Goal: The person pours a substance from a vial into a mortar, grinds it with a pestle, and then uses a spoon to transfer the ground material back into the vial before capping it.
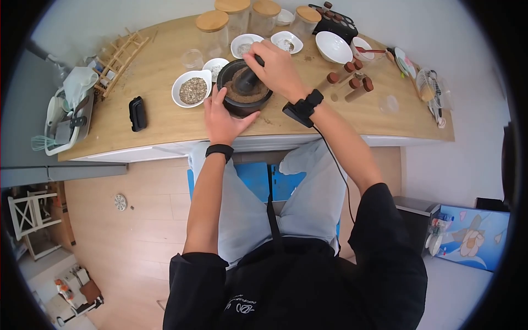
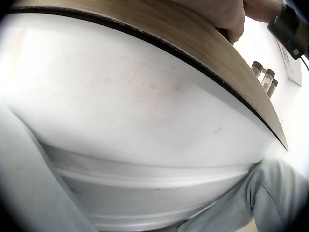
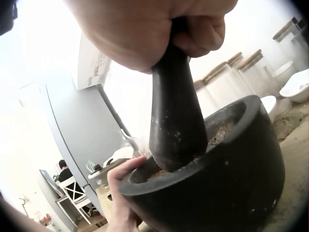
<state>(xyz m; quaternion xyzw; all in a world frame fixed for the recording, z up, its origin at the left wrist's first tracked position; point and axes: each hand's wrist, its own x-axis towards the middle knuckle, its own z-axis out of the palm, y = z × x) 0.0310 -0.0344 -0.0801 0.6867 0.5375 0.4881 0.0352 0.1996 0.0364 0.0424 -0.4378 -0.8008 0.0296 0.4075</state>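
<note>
A dark stone mortar (image 1: 242, 109) sits near the front edge of the wooden counter, with coarse brown powder (image 1: 254, 95) inside. My right hand (image 1: 279, 70) grips the top of the black pestle (image 3: 176, 113), whose thick end leans in the bowl of the mortar. In the right wrist view the fist wraps the handle, and the pestle's tip is hidden behind the near rim. My left hand (image 1: 222, 118) holds the mortar from the left and front, thumb along its front wall and fingers up at the rim. The left wrist view mostly takes in the white cabinet front (image 2: 140, 106).
Left of the mortar stands a white bowl (image 1: 175, 91) of brownish flakes. Smaller white dishes and wooden-lidded jars (image 1: 212, 22) line the back. Corked tubes (image 1: 360, 89) and a large white bowl (image 1: 334, 48) stand to the right. A black case (image 1: 138, 114) lies left.
</note>
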